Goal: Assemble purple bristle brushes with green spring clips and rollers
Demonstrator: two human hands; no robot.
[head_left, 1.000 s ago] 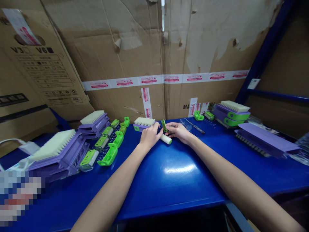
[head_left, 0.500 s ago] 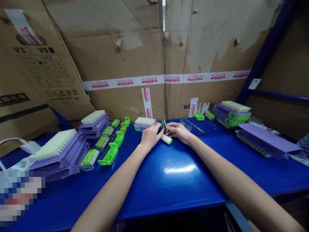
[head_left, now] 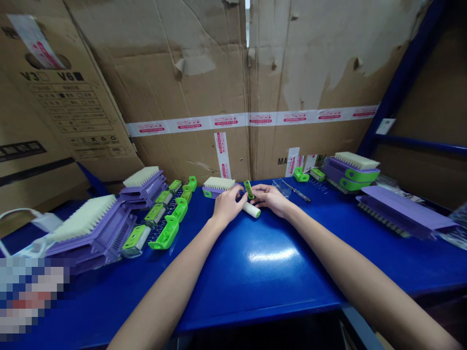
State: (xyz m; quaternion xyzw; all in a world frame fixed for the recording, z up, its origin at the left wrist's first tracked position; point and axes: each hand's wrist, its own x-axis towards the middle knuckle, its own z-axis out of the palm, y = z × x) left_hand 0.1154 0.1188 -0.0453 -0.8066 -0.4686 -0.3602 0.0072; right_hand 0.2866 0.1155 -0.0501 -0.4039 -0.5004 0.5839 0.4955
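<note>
My right hand (head_left: 270,198) pinches a small green, slotted plastic piece (head_left: 248,189) upright between thumb and fingers. Close by on the left, my left hand (head_left: 228,204) is closed, its fingertips curled around something small that I cannot make out. A white cylinder with a green end (head_left: 251,210) lies on the blue table just below the fingers, touching or almost touching my left thumb. Behind my left hand sits a purple brush block with pale bristles (head_left: 219,183). A clear plastic box (head_left: 281,188) and a screwdriver (head_left: 301,194) lie just beyond my right hand.
Purple bristle blocks (head_left: 85,216) are stacked at the left, beside rows of green-topped metal pieces (head_left: 155,214), springs and green brackets (head_left: 168,233). More purple brushes (head_left: 352,167) and a purple cover (head_left: 406,206) lie at the right. Cardboard (head_left: 189,87) walls the back of the blue table (head_left: 262,282).
The fingers of my left hand shift slightly beside the white cylinder. My right hand keeps the green piece in nearly the same place.
</note>
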